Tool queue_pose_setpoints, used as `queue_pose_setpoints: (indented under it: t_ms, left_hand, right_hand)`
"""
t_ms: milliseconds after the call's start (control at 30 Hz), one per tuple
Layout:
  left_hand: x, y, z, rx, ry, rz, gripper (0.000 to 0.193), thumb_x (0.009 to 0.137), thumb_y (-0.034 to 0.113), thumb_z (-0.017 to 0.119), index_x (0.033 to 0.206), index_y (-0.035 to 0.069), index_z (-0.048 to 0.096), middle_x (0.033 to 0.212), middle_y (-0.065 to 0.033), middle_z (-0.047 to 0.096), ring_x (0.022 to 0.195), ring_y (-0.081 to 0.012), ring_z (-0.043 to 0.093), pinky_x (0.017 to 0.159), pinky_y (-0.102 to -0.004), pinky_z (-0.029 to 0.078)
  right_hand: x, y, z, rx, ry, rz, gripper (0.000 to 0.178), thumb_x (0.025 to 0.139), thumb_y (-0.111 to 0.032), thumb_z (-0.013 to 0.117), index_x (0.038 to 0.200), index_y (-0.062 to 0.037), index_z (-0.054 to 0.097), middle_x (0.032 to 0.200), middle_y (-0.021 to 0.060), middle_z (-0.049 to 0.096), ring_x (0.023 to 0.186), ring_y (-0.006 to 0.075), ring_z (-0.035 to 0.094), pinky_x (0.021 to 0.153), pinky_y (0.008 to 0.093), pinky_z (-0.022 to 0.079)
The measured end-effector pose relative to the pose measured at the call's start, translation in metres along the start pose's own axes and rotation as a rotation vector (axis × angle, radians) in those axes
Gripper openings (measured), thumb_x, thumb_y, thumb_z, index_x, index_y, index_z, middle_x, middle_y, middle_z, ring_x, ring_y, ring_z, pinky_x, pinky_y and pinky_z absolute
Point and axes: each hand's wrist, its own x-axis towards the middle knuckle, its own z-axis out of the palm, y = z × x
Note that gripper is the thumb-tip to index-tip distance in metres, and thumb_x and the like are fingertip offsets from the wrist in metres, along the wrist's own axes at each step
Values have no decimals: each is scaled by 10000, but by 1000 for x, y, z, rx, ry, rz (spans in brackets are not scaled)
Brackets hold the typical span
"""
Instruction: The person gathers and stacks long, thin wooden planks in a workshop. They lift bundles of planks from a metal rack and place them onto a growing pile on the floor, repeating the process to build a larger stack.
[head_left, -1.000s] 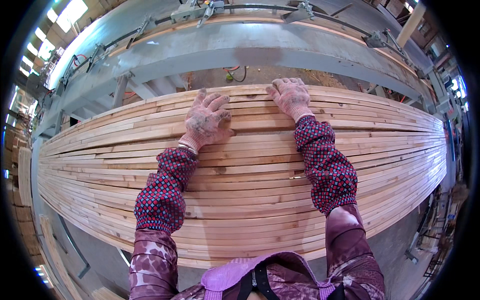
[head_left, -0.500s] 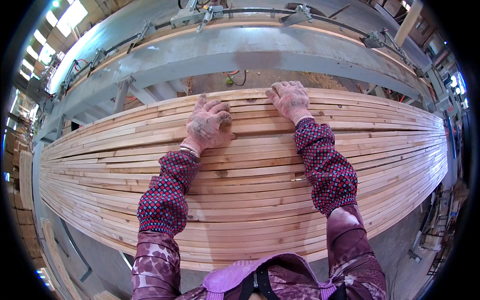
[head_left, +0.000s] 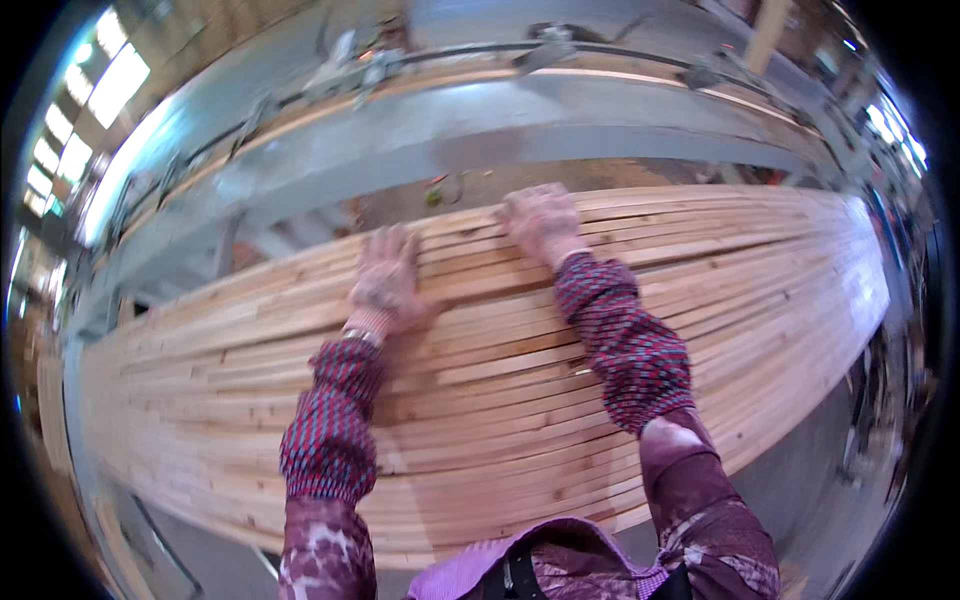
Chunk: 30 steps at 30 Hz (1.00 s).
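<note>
Long, pale wooden strips point(head_left: 480, 400) lie side by side in a wide layer before me, with narrow dark gaps between some of them. My left hand point(head_left: 385, 280), in a soiled pinkish work glove, rests on the far strips with its fingers stretched forward and thumb out to the right. Farther right, my gloved right hand point(head_left: 543, 222) is at the layer's far edge. Its fingers bend over the outermost strips, and their tips are hidden. Both hands are somewhat blurred. Patterned red and blue sleeve covers point(head_left: 625, 340) wrap my forearms.
Beyond the strips runs a grey metal beam point(head_left: 480, 125), with a machine rail and clamp-like fittings point(head_left: 545, 50) behind it. A gap shows floor between beam and strips. More timber point(head_left: 52, 410) is stacked at the far left.
The view has shifted and blurred. Both hands appear a little farther left in the picture, still on the far strips. My left fingers look straighter and closer together.
</note>
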Motion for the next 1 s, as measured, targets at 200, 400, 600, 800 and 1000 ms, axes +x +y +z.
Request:
queue_pose_setpoints:
  t_ms: [200, 400, 600, 800, 1000]
  left_hand:
    - [-3, -6, 9, 24, 23, -34, 1091, 622, 519, 821, 1491, 18, 393, 1544, -221, 359, 1461, -412, 269, 1239, -488, 177]
    - [2, 2, 11, 85, -13, -10, 1104, 654, 510, 795, 1534, 38, 323, 1588, -198, 299, 1493, -391, 211, 1253, -479, 117]
    - [3, 4, 7, 90, -81, -51, 1122, 683, 572, 770, 1550, 40, 296, 1603, -209, 266, 1508, -394, 172, 1254, -475, 94]
    - [1, 6, -1, 100, -110, -61, 1106, 694, 619, 747, 1529, 27, 326, 1572, -220, 301, 1487, -401, 203, 1246, -485, 111]
    - [-3, 2, 6, 78, -17, -23, 1100, 657, 568, 793, 1505, 20, 356, 1537, -228, 345, 1473, -395, 243, 1234, -506, 165]
  right_hand:
    - [0, -12, -15, 14, -62, 27, 396, 934, -442, 528, 967, -122, 759, 1023, 111, 741, 1014, 279, 674, 940, 414, 449]
    - [-3, -1, -3, 67, -89, 105, 461, 954, -511, 508, 1063, -119, 725, 1127, 97, 708, 1145, 255, 615, 1058, 413, 348]
    - [-7, -1, -7, 102, -67, 100, 477, 961, -513, 500, 1080, -108, 720, 1126, 106, 703, 1153, 262, 604, 1068, 408, 336]
    - [2, -5, -6, 63, -136, 112, 494, 975, -525, 468, 1098, -128, 734, 1172, 118, 702, 1167, 269, 610, 1055, 423, 385]
    - [23, -5, -6, 51, -158, 155, 458, 972, -462, 480, 1065, -97, 742, 986, 155, 740, 1050, 328, 677, 941, 468, 513]
